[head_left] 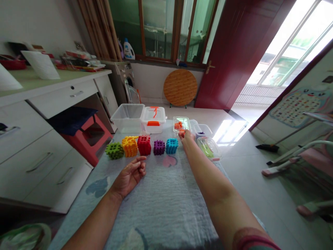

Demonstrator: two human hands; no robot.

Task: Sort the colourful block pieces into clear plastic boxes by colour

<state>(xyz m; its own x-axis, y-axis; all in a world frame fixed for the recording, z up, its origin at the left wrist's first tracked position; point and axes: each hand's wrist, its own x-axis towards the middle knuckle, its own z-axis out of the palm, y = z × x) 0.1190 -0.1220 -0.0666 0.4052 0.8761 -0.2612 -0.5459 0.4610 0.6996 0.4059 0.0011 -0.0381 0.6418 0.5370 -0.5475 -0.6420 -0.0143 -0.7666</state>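
Note:
My right hand (186,136) reaches to the near edge of a clear container (188,121) with orange building pieces (178,125) in it. Its fingers are pinched around a small orange piece (182,133), partly hidden by the hand. My left hand (132,174) hovers over the cloth, palm turned inward, index finger stretched and the others loosely bent, with nothing in it. Beyond it stands a row of lattice cubes: green (114,150), yellow (129,146), red (144,145), purple (159,147) and blue (172,146).
A large clear bin (127,119) and a clear box with orange latches (154,121) stand behind the cubes. Right of my right hand are a clear tub with dark pieces (204,130) and a lidded container with green pieces (208,147). A patterned cloth (166,201) covers the table.

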